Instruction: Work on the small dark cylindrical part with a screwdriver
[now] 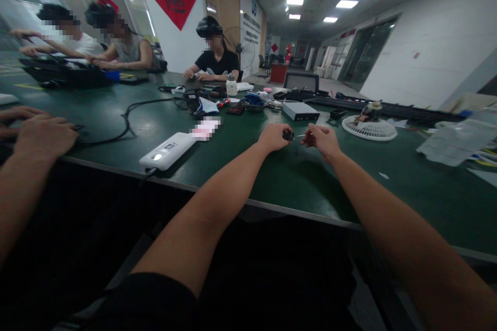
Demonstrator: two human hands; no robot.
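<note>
My left hand (274,137) is closed around the black handle of what looks like a screwdriver (288,135), just above the green table. Its thin metal shaft points right, towards my right hand (323,140). The fingers of my right hand are pinched together at the shaft's far end. Whatever small thing they hold there, if anything, is too small to make out. Beyond my hands lies a silver-grey flat box (300,110) with a dark front, nearest to my right hand.
A white power bank (169,151) with a cable lies left of my arms. A round white fan grille (369,128) sits to the right. Cables, a bottle (231,85) and small parts crowd the far side. Another person's hands (44,132) rest at the left; several people sit opposite.
</note>
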